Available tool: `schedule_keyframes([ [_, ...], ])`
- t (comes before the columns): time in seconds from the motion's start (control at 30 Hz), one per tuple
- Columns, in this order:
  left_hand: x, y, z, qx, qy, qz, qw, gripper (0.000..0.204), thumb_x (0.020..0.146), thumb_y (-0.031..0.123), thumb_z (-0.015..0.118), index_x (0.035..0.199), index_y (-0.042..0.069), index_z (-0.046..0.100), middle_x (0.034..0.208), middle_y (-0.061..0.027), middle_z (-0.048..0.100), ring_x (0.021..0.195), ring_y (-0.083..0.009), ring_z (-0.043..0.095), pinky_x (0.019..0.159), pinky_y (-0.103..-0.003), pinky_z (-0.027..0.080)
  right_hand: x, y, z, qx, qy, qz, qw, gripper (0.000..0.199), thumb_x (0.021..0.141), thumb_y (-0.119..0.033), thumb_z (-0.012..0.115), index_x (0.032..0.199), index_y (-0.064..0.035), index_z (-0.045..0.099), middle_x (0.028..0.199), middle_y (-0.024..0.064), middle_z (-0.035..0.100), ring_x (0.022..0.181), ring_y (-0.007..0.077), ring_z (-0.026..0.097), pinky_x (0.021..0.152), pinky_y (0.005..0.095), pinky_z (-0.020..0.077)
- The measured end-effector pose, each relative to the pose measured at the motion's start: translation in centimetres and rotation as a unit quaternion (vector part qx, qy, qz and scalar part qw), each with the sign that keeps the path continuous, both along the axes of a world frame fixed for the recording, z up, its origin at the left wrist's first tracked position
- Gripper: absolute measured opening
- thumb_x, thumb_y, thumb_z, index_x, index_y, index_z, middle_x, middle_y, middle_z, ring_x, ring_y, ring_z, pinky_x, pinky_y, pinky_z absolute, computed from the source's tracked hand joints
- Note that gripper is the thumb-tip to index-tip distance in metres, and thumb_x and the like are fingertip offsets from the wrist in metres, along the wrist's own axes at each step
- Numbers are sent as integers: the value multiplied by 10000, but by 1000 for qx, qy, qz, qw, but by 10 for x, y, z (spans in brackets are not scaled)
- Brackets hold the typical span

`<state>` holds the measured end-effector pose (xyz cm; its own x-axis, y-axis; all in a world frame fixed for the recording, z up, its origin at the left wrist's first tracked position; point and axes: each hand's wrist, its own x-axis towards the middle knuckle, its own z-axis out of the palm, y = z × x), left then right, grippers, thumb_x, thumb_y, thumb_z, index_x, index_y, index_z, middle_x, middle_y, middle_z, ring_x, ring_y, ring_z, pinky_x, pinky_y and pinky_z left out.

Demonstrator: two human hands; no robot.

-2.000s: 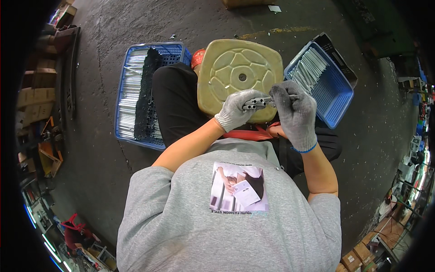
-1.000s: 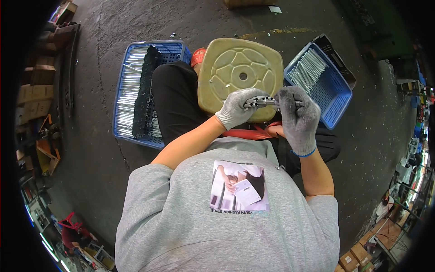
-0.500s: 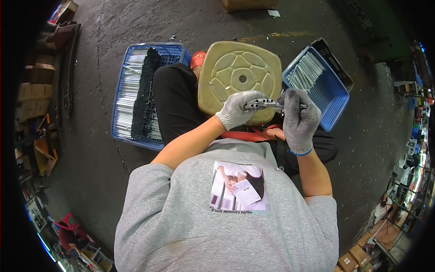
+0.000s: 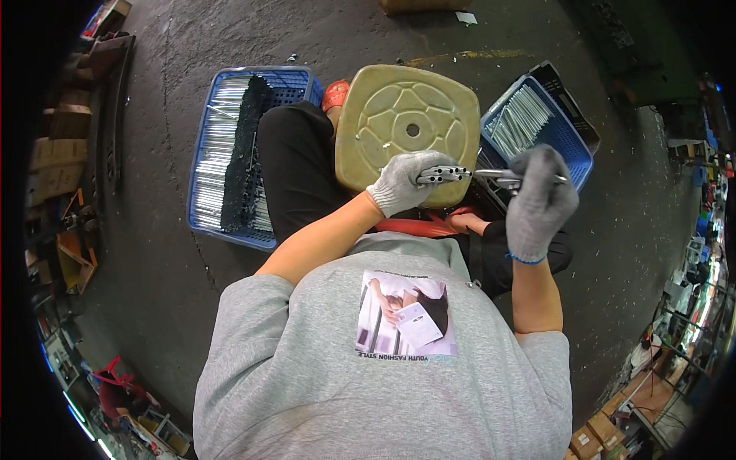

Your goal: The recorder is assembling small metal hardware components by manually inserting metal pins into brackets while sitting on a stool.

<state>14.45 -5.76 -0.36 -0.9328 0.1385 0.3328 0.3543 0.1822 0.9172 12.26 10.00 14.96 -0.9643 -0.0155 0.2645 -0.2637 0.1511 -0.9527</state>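
Dark concrete floor (image 4: 153, 253) of a workshop. At left, a blue crate (image 4: 201, 192) of metal tubes. Centre, a tan plastic stool (image 4: 406, 126). The gloved left hand (image 4: 402, 182) grips a bundle of short metal tubes (image 4: 443, 175), fingers closed. The gloved right hand (image 4: 540, 201) pinches a single tube (image 4: 498, 176), just beside the bundle. Behind it, a second blue crate (image 4: 571, 146).

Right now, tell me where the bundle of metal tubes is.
In the head view, the bundle of metal tubes sits in the left hand, just over the near edge of the yellow stool.
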Motion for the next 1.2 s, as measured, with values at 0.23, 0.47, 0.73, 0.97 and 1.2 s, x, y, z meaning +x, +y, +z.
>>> schedule_keyframes([
  [0.23,0,4,0,8,18,21,1000,421,670,-111,619,1057,46,674,920,-73,713,716,-200,650,647,-298,514,8,15,4,7,-124,103,987,74,923,-48,628,867,-33,673,770,54,673,573,87,517,526,208,414],
  [0.47,-2,6,-5,17,84,51,995,404,656,-40,655,1040,84,681,913,-52,712,710,-224,653,647,-313,519,21,0,-51,214,202,110,949,244,854,10,667,1096,-14,676,811,40,697,590,100,569,554,224,474],
  [0.73,0,5,-2,21,0,23,1000,448,669,-120,584,1080,37,668,983,-75,720,783,-208,674,695,-293,531,5,51,12,69,95,-17,993,181,867,55,619,1036,10,666,887,51,705,660,114,641,609,235,524],
  [0.97,1,7,-12,88,-45,12,995,419,750,-192,490,1084,-3,655,1027,-75,714,838,-143,673,748,-246,550,-74,138,-68,412,25,-18,911,169,830,-50,622,982,10,667,838,140,696,699,253,660,670,330,529],
  [1.2,3,-1,-10,100,-80,10,992,431,774,-198,464,1117,-4,639,1046,-78,709,859,-139,669,770,-236,550,-109,150,-238,644,-61,94,756,115,819,-50,566,913,-7,617,846,210,672,750,394,643,683,475,518],
])
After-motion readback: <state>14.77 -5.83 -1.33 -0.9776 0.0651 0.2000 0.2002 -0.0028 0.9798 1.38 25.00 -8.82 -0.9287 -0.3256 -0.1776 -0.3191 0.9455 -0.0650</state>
